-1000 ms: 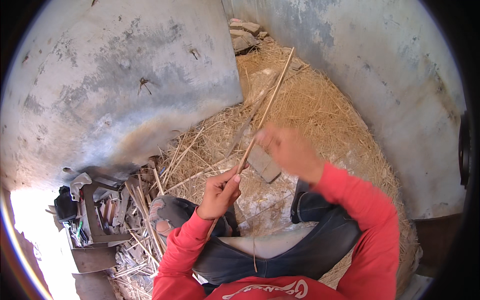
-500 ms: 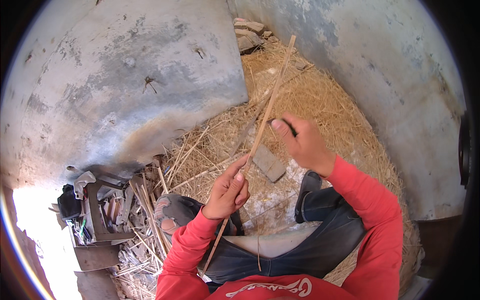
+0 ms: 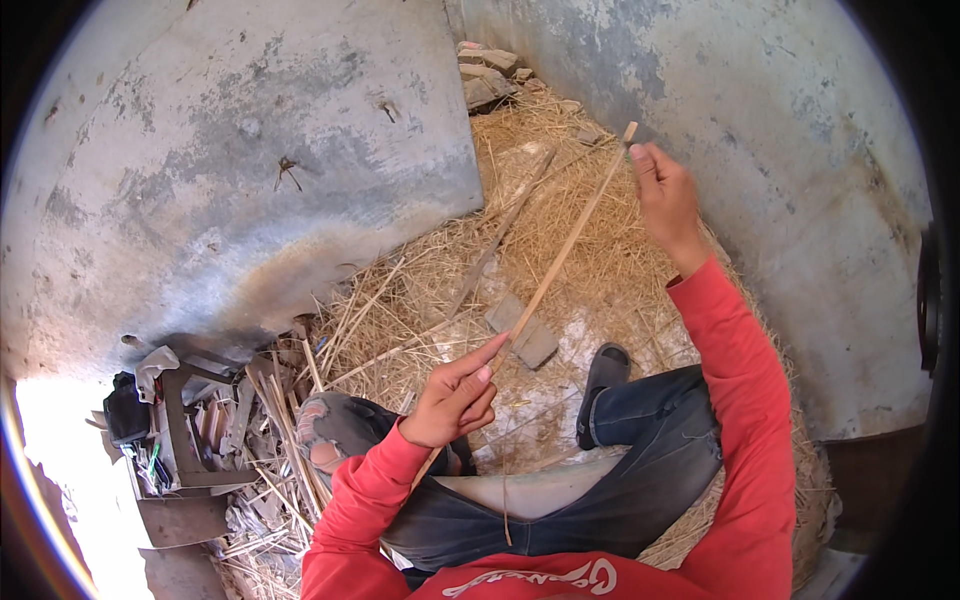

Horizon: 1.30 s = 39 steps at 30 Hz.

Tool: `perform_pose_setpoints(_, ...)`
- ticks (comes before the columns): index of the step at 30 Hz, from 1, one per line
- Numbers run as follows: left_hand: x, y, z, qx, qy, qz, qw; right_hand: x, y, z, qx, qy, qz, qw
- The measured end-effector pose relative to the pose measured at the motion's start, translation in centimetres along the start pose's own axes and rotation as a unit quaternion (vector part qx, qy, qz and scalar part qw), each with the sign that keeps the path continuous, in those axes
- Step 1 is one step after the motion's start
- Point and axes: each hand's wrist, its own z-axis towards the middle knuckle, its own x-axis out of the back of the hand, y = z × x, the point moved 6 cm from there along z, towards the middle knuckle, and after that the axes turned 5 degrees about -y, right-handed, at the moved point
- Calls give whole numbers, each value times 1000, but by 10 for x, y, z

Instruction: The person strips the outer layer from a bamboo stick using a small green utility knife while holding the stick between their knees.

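A long, pale wooden strip (image 3: 568,250) slants from my lap up to the far right. My left hand (image 3: 450,402) is closed round its lower part, with the index finger stretched along it. At the strip's far end is my right hand (image 3: 667,200), its fingers curled and thumb up. A small dark tool (image 3: 629,146) shows at the thumb, against the strip; most of it is hidden in the fist, and its kind is not clear.
A grey brick (image 3: 527,333) and a weathered flat stick (image 3: 505,225) lie on the straw (image 3: 620,240) ahead. Bundled strips (image 3: 290,425) and a wooden frame (image 3: 180,430) stand at left. Worn walls (image 3: 250,120) enclose the spot; stones (image 3: 487,82) lie in the far corner.
My right hand has moved up and right, from beside the strip's middle to its far end. The strip now leans further right. My left hand keeps its hold.
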Motion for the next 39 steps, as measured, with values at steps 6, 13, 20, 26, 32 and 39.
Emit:
perform_pose_setpoints(6,13,5,-3,-3,61,-1,998,-55,-26,-38,53,-128,-56,989)
perform_pose_setpoints(13,11,1,-1,2,45,-41,998,-44,-25,-28,13,-111,-26,993)
perform_pose_setpoints(20,11,1,0,13,49,-78,996,-45,-18,-15,3,-69,-8,998)
perform_pose_setpoints(26,13,3,1,1,50,-75,996,-66,-51,-49,107,-107,12,988)
perform_pose_setpoints(32,20,12,-1,-19,91,-26,995,-103,-88,-100,71,-231,-10,970)
perform_pose_setpoints(39,15,15,2,-39,68,-29,996,-100,-91,-98,105,-203,24,973)
